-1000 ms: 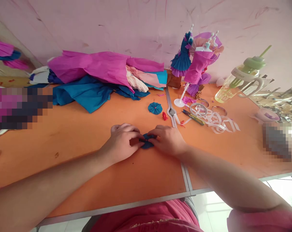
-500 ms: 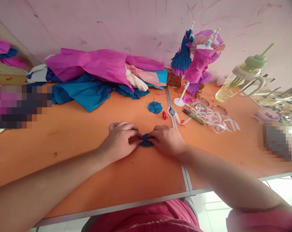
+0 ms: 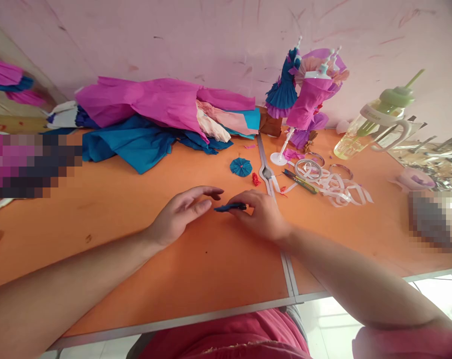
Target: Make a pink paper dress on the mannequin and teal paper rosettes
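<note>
My right hand point(image 3: 261, 214) pinches a small folded piece of blue crepe paper point(image 3: 228, 207) just above the orange table point(image 3: 136, 224). My left hand point(image 3: 183, 212) hovers right beside it with its fingers stretched out and apart, holding nothing. A finished blue paper rosette point(image 3: 241, 167) lies on the table a little farther back, with a small red paper scrap point(image 3: 255, 179) next to it.
Pink and blue crepe sheets point(image 3: 154, 117) are heaped at the back. Two small mannequins in paper dresses point(image 3: 304, 97) stand at the back right, near curled white ribbon point(image 3: 331, 182), a pen-like tool point(image 3: 299, 180) and a drinking bottle point(image 3: 375, 122). A metal seam point(image 3: 271, 187) splits the table.
My left hand has let go of the blue paper and opened. My right hand now holds the folded piece alone, lifted slightly off the table.
</note>
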Demonstrator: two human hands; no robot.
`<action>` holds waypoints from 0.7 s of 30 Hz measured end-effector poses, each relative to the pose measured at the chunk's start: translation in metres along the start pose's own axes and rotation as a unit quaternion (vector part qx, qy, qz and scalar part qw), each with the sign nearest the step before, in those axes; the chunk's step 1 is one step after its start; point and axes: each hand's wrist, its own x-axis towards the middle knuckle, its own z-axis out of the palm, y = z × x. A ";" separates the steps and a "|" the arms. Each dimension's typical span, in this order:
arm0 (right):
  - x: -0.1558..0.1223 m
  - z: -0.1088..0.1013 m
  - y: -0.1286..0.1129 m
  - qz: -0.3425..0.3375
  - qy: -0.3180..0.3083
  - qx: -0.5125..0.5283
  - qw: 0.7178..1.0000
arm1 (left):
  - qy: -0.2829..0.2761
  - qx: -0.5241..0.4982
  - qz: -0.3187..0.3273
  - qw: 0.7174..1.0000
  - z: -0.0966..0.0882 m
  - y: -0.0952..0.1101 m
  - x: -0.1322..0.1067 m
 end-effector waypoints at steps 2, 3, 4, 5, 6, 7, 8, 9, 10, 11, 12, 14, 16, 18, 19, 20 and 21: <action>0.001 0.003 -0.005 0.099 0.022 0.068 0.993 | 0.005 0.017 -0.002 1.000 0.005 0.002 -0.001; 0.002 0.005 -0.007 0.134 0.028 0.095 0.986 | 0.012 0.044 -0.013 0.999 0.007 0.002 -0.001; 0.003 0.006 -0.010 0.158 0.032 0.116 0.980 | 0.021 0.067 -0.029 0.997 0.010 0.001 0.000; 0.004 0.007 -0.012 0.173 0.038 0.131 0.975 | 0.029 0.079 -0.045 0.995 0.013 0.000 0.001; 0.004 0.007 -0.014 0.183 0.044 0.139 0.972 | 0.034 0.076 -0.057 0.995 0.015 -0.001 0.001; 0.005 0.008 -0.015 0.189 0.048 0.143 0.970 | 0.037 0.063 -0.063 0.995 0.016 -0.003 0.002; 0.005 0.007 -0.016 0.194 0.050 0.141 0.970 | 0.041 0.048 -0.064 0.996 0.016 -0.005 0.003; 0.005 0.007 -0.017 0.197 0.050 0.137 0.969 | 0.049 0.038 -0.063 0.996 0.016 -0.006 0.003; 0.004 0.006 -0.016 0.198 0.049 0.135 0.970 | 0.056 0.033 -0.061 0.996 0.016 -0.007 0.004; 0.004 0.005 -0.016 0.195 0.046 0.140 0.970 | 0.060 0.029 -0.061 0.996 0.015 -0.007 0.004; 0.004 0.004 -0.015 0.190 0.038 0.150 0.970 | 0.059 0.026 -0.061 0.996 0.014 -0.007 0.004; 0.005 0.004 -0.013 0.179 0.018 0.171 0.969 | 0.046 0.024 -0.066 0.996 0.012 -0.005 0.003; 0.006 0.004 -0.011 0.174 0.006 0.172 0.970 | 0.027 0.038 -0.074 0.996 0.013 -0.003 0.002; 0.007 0.006 -0.009 0.168 0.002 0.156 0.973 | 0.013 0.056 -0.076 0.995 0.014 -0.001 0.002; 0.008 0.007 -0.009 0.161 0.004 0.147 0.976 | 0.011 0.061 -0.074 0.995 0.015 0.000 0.002; 0.008 0.008 -0.008 0.154 0.009 0.137 0.979 | 0.013 0.064 -0.072 0.995 0.016 0.001 0.003; 0.008 0.008 -0.008 0.148 0.017 0.125 0.981 | 0.016 0.068 -0.071 0.995 0.017 0.001 0.003</action>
